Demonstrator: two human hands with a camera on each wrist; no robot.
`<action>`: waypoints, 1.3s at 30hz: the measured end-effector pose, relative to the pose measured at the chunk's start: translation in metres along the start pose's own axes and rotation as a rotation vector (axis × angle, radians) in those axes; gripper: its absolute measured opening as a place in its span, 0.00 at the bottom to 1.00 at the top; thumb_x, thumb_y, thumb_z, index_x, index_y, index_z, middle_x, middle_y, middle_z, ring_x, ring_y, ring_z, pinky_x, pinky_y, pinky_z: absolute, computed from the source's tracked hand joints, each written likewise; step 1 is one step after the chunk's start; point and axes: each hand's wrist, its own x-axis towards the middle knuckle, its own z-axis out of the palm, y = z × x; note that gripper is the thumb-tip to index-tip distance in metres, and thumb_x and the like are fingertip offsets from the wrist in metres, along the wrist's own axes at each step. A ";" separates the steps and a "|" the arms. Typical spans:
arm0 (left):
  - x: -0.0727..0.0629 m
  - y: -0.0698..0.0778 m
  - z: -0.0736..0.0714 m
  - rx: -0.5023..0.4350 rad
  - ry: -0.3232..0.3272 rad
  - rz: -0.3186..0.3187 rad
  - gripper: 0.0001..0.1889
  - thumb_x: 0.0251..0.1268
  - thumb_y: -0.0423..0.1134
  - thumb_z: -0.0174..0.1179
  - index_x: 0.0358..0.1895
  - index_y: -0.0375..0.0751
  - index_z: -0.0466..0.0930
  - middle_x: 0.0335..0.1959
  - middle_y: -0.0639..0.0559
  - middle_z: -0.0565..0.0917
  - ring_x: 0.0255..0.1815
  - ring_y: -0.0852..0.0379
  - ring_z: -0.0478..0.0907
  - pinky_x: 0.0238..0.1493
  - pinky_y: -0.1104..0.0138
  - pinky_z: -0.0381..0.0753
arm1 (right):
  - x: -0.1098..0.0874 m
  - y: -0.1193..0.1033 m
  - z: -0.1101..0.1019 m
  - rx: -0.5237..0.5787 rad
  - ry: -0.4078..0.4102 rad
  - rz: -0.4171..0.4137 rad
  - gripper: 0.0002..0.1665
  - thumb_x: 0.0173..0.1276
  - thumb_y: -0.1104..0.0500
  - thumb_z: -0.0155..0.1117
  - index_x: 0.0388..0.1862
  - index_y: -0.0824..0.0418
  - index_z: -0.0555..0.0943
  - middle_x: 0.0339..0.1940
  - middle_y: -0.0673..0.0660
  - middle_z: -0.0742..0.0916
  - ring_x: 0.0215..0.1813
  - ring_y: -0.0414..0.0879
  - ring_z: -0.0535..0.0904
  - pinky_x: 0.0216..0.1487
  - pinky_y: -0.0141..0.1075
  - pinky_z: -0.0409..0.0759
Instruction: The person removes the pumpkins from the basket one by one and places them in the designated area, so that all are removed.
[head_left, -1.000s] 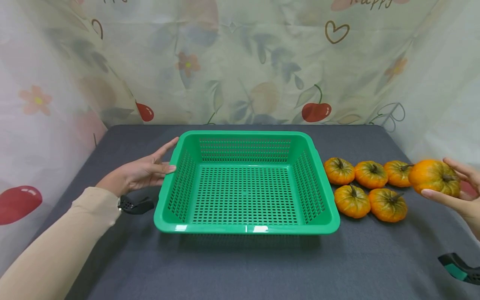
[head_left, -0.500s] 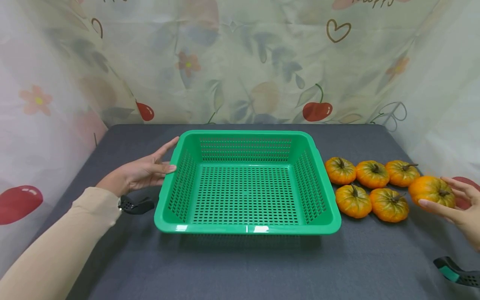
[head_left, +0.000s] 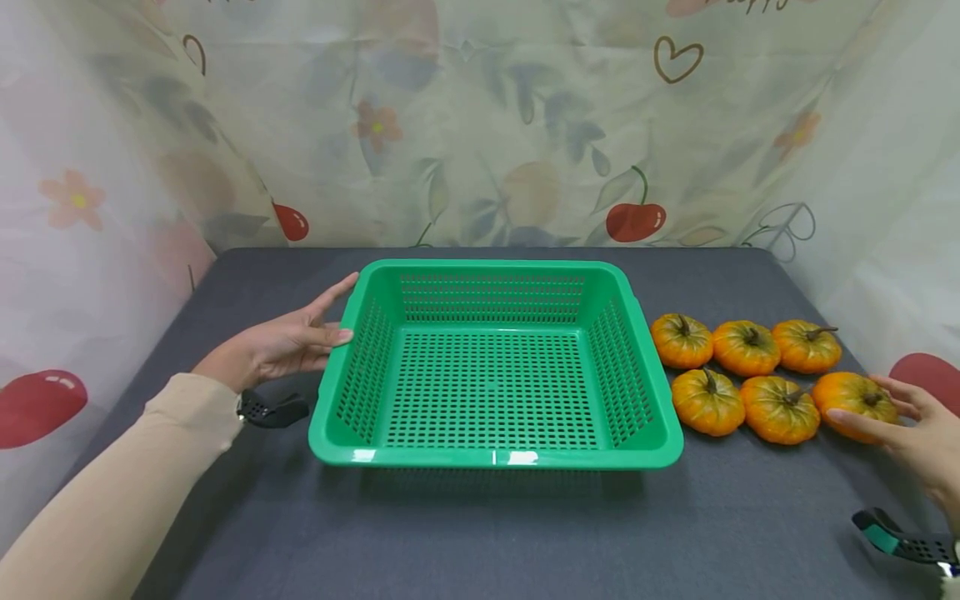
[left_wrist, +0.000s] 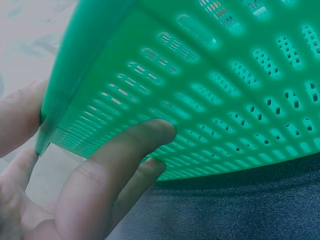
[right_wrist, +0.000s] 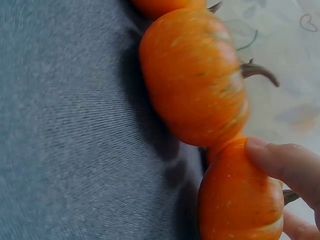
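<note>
A green plastic basket (head_left: 491, 458) with slotted walls stands mid-table, nothing in it. At its left rim my left hand (head_left: 281, 350) holds on, thumb on the rim; in the left wrist view, fingertips (left_wrist: 162, 131) press the slotted outer wall (left_wrist: 240, 95). My right hand (head_left: 918, 429) grips a small orange pumpkin (head_left: 847, 396) between thumb and fingers, low at the right end of the front row. The right wrist view has the thumb (right_wrist: 280, 157) on top of this pumpkin (right_wrist: 240, 200), close beside a neighbouring pumpkin (right_wrist: 192, 75).
Several more small pumpkins sit right of the basket: a back row with a left one (head_left: 681, 342), a middle one (head_left: 746, 348) and a right one (head_left: 806, 346), and two in front (head_left: 707, 402). Dark grey cloth (head_left: 480, 533) covers the table; patterned curtains (head_left: 465, 125) enclose it.
My right hand has lowered the pumpkin and brought it left, from the air beside the back row down to the front row's right end. The left hand and basket stay put.
</note>
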 end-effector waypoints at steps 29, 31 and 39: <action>0.000 0.000 0.000 0.019 -0.010 0.013 0.49 0.71 0.28 0.53 0.74 0.81 0.32 0.75 0.34 0.52 0.52 0.51 0.83 0.53 0.53 0.83 | -0.015 -0.036 -0.005 -0.109 -0.139 -0.015 0.55 0.69 0.42 0.60 0.75 0.74 0.43 0.70 0.86 0.45 0.69 0.82 0.43 0.60 0.75 0.57; 0.000 0.000 -0.001 0.021 -0.009 0.013 0.49 0.71 0.28 0.53 0.74 0.82 0.33 0.75 0.34 0.53 0.52 0.50 0.83 0.53 0.53 0.83 | -0.014 -0.035 -0.005 -0.110 -0.138 -0.016 0.55 0.69 0.42 0.60 0.75 0.74 0.43 0.70 0.86 0.45 0.69 0.82 0.42 0.60 0.75 0.56; 0.000 -0.001 -0.001 0.018 -0.008 0.014 0.49 0.72 0.28 0.52 0.74 0.82 0.33 0.74 0.34 0.55 0.52 0.50 0.83 0.53 0.53 0.83 | -0.012 -0.032 -0.004 -0.108 -0.131 -0.016 0.56 0.69 0.42 0.60 0.75 0.73 0.42 0.70 0.85 0.44 0.70 0.81 0.41 0.62 0.75 0.54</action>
